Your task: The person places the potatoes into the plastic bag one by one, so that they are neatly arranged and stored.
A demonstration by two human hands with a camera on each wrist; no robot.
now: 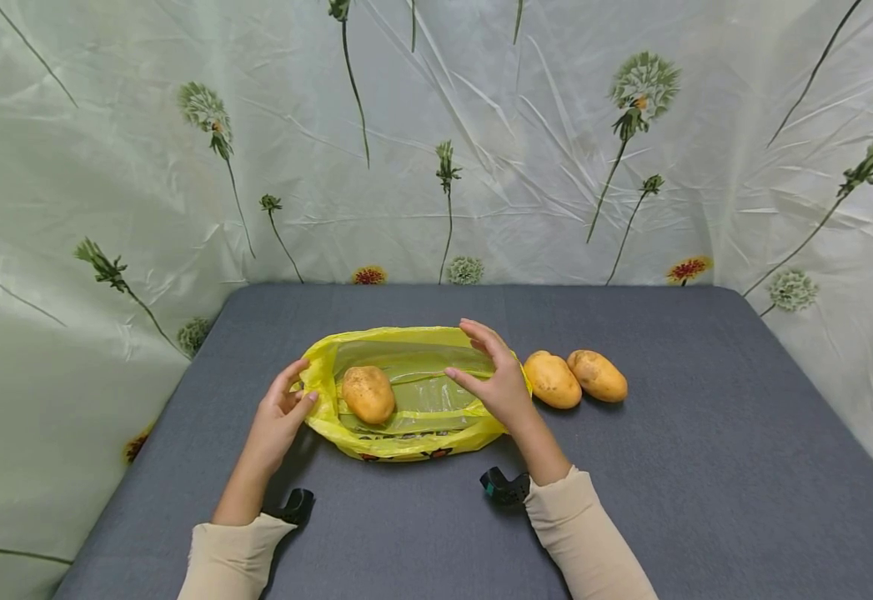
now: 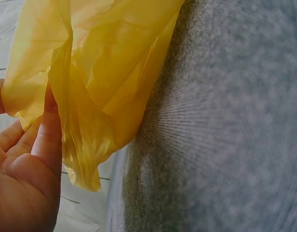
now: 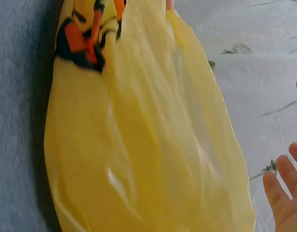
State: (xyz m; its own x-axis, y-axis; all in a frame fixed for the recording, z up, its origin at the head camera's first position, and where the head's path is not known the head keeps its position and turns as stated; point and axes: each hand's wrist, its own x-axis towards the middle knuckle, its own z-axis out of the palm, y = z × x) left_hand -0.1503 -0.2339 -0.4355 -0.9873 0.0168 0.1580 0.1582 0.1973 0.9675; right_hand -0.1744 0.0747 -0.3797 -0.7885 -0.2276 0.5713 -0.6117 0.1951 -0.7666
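- A dark blue-grey bench [image 1: 714,475], matte and cloth-like, spreads wide beneath the scene, its two far corners rounded and its far edge running straight.
- Near the middle of the bench sits a yellow plastic bag [image 1: 398,451], its wide mouth gaping upward and its crumpled near wall printed in orange and black.
- To the bag's right, two yellow-brown potatoes rest on the bare surface: the nearer-to-bag potato [image 1: 553,381] lies just beside the plastic, whether touching is unclear.
- The outer potato [image 1: 598,376] lies close alongside, tilted the same way, a thin shadow falling on the bench below it.
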